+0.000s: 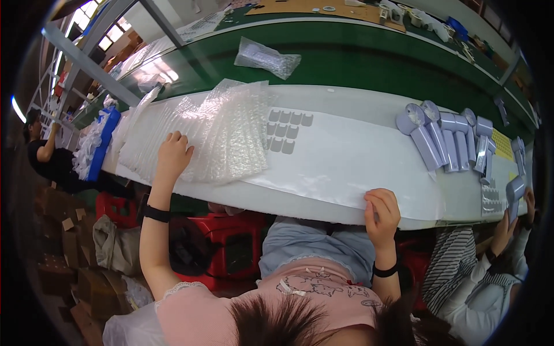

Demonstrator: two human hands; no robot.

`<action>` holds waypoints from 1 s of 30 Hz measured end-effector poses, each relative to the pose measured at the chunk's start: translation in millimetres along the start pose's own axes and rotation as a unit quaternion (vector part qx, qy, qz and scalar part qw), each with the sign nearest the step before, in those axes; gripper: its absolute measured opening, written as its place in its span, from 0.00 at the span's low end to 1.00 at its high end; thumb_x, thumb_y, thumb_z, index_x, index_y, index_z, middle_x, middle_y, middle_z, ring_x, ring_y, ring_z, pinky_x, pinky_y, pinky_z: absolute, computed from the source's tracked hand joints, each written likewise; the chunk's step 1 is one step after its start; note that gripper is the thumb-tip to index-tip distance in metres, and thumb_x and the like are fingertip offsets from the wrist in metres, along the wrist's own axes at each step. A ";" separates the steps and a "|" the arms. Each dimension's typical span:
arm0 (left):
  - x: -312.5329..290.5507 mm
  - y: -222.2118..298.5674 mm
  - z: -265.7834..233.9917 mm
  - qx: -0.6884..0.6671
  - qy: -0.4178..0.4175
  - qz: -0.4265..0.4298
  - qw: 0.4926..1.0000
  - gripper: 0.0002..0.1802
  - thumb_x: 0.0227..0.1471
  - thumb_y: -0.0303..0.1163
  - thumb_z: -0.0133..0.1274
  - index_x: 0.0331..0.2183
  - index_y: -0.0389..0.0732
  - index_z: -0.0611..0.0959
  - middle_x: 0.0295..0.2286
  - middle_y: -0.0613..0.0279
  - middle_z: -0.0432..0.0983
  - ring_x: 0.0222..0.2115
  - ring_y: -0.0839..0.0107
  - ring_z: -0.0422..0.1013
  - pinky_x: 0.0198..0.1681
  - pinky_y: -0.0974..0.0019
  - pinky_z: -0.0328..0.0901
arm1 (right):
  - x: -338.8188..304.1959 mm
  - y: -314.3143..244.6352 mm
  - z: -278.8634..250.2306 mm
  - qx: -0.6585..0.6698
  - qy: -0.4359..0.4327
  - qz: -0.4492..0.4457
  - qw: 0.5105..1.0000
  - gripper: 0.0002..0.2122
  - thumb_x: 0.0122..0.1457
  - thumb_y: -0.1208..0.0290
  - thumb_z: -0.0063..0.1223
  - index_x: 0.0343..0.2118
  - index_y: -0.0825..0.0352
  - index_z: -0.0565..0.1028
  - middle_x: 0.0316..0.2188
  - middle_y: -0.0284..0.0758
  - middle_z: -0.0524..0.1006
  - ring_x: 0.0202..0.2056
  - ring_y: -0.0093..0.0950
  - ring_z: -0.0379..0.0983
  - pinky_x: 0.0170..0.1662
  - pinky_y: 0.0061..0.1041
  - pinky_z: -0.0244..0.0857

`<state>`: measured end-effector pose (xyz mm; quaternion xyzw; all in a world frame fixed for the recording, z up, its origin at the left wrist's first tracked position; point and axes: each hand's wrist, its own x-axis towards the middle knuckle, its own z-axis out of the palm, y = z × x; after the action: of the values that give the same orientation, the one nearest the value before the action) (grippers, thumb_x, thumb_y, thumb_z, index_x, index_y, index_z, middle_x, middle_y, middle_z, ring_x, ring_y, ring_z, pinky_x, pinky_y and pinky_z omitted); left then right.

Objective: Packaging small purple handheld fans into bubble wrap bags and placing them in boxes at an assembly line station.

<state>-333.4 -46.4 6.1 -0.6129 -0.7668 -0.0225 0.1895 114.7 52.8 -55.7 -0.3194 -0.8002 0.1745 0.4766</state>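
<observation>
Over bubble wrap (235, 135) lies the left hand (175, 154).

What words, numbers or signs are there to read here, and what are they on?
No words or numbers can be read.
Pink shirt: a small oval mark by the drawing, too small to read.
Yellow sheet: tiny marks, too small to tell.
Grey stickers: no letters show.
Bubble wrap: none show.

A hand could pass over the white sheet (346, 167), though bubble-wrap bags (234, 138) block the left, lavender devices (450, 141) the far right, and the right hand (383, 218) part of the near edge.
</observation>
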 end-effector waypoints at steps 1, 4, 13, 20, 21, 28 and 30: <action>0.5 -2.0 6.3 -0.004 0.001 0.008 1.000 0.08 0.39 0.30 0.54 0.22 0.35 0.75 0.26 0.55 0.70 0.29 0.53 0.68 0.32 0.56 0.65 | -1.0 -0.4 -0.4 0.000 0.005 0.003 1.000 0.05 0.42 0.84 0.49 0.25 0.72 0.73 0.27 0.39 0.72 0.31 0.36 0.69 0.33 0.28 0.65; -0.7 -14.6 15.3 0.060 -0.009 -0.011 0.998 0.06 0.40 0.26 0.52 0.24 0.35 0.74 0.25 0.54 0.68 0.27 0.54 0.66 0.30 0.59 0.63 | -3.9 -4.0 -1.4 0.001 0.017 0.008 1.000 0.05 0.43 0.84 0.49 0.25 0.72 0.73 0.27 0.39 0.72 0.31 0.36 0.69 0.33 0.28 0.65; 35.3 125.2 -98.0 -0.266 0.286 0.039 0.920 0.06 0.36 0.17 0.49 0.23 0.34 0.70 0.29 0.54 0.72 0.31 0.56 0.70 0.32 0.64 0.65 | -8.9 2.7 -10.3 0.082 0.042 0.042 0.995 0.05 0.48 0.78 0.46 0.28 0.73 0.72 0.30 0.39 0.73 0.34 0.33 0.69 0.36 0.28 0.64; 10.3 245.0 -72.6 -0.389 0.264 0.366 0.803 0.10 0.33 0.15 0.50 0.24 0.36 0.71 0.34 0.52 0.73 0.39 0.56 0.70 0.44 0.54 0.63 | 25.6 -20.4 -32.7 0.645 0.127 0.316 0.684 0.21 0.54 0.73 0.46 0.51 0.72 0.61 0.36 0.39 0.73 0.36 0.30 0.70 0.39 0.26 0.66; 9.5 251.3 -67.3 -0.385 0.249 0.367 0.810 0.09 0.34 0.15 0.50 0.23 0.35 0.72 0.33 0.53 0.73 0.38 0.56 0.70 0.44 0.53 0.63 | 28.6 -19.2 -37.0 0.648 0.102 0.339 0.674 0.23 0.55 0.71 0.46 0.53 0.71 0.58 0.37 0.39 0.73 0.36 0.29 0.70 0.39 0.24 0.65; 0.6 277.9 -48.7 -0.388 0.151 0.369 0.831 0.06 0.36 0.17 0.50 0.23 0.34 0.73 0.31 0.56 0.73 0.37 0.58 0.71 0.41 0.54 0.65 | 20.9 3.2 -46.8 0.475 0.078 0.387 0.786 0.23 0.52 0.79 0.48 0.53 0.71 0.60 0.34 0.36 0.74 0.33 0.20 0.70 0.36 0.17 0.64; -1.8 281.3 -45.5 -0.377 0.144 0.362 0.840 0.07 0.37 0.18 0.49 0.25 0.36 0.73 0.33 0.57 0.71 0.39 0.59 0.69 0.42 0.55 0.64 | 19.5 5.8 -45.3 0.451 0.077 0.386 0.801 0.23 0.50 0.84 0.49 0.52 0.70 0.61 0.32 0.34 0.74 0.31 0.18 0.70 0.35 0.14 0.63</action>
<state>-54.4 9.5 -8.0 -0.8608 -0.3867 -0.3277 0.0464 149.7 69.2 -24.4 -0.3634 -0.4023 0.6600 0.5201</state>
